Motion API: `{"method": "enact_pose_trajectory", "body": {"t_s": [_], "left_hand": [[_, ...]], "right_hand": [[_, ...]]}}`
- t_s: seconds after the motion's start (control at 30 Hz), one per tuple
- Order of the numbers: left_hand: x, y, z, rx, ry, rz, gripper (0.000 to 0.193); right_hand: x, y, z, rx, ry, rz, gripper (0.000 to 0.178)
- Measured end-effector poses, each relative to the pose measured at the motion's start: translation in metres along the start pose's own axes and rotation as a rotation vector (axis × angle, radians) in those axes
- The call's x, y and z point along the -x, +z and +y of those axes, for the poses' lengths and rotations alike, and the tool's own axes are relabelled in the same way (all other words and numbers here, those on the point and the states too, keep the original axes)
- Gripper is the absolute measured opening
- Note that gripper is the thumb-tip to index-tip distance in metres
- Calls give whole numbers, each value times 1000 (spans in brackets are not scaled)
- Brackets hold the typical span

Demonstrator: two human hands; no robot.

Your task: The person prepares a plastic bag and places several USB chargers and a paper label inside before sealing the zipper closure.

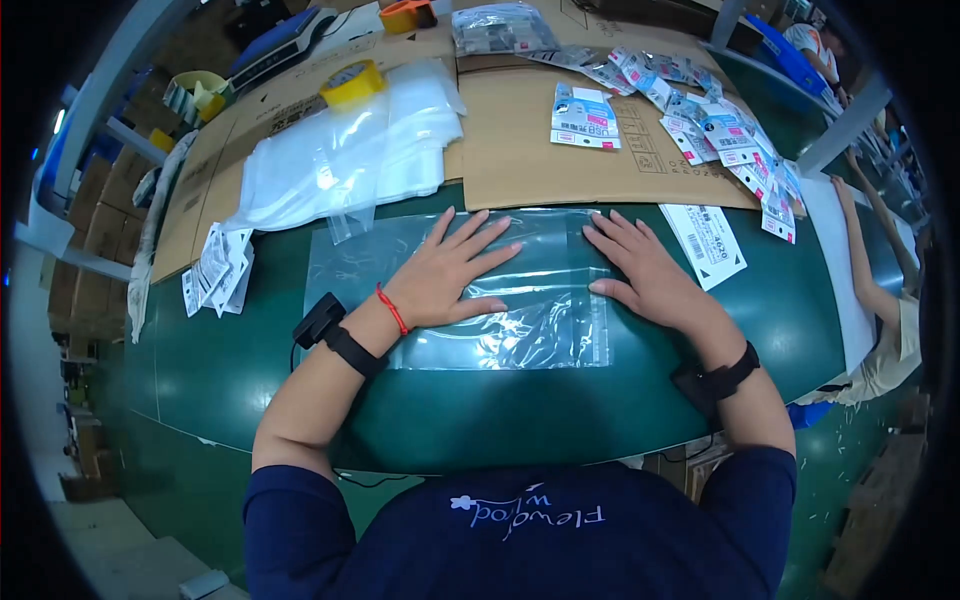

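Observation:
A clear plastic bag (480, 345) lies flat on the green tabletop (430, 420) in front of me. My left hand (460, 270), a red cord at its wrist, rests on the bag with its fingers spread. Near the bag's right end my right hand (640, 265) lies palm down, fingers stretched out, touching that edge. Neither hand grips anything. Just right of my right hand is a white printed label sheet (705, 245). Beyond my left hand lies a pile of white translucent bags (290, 180).
Cardboard sheets (510, 140) cover the far part of the table. On them are a yellow tape roll (352, 84), several small printed packets (725, 130) and a bundled clear pack (500, 28). White tags (218, 268) lie at the left. Another person's arm (868, 250) reaches in at the far right.

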State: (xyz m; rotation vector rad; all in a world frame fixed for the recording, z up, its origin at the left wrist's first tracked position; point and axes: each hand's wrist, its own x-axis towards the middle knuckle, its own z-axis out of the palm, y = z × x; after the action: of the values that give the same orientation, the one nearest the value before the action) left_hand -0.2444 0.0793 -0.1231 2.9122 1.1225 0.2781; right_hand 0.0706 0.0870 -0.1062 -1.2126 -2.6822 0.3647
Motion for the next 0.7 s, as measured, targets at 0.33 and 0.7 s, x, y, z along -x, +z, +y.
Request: {"method": "enact_pose_trajectory", "body": {"t_s": [0.33,0.7], "left_hand": [[28,-18,26,-9,-8,17,76],[54,-28,10,38,-141,22,75]], "right_hand": [[-12,-10,-90,-65,-133,-32,74],[-11,16,-64,10,-105,-121,74]]}}
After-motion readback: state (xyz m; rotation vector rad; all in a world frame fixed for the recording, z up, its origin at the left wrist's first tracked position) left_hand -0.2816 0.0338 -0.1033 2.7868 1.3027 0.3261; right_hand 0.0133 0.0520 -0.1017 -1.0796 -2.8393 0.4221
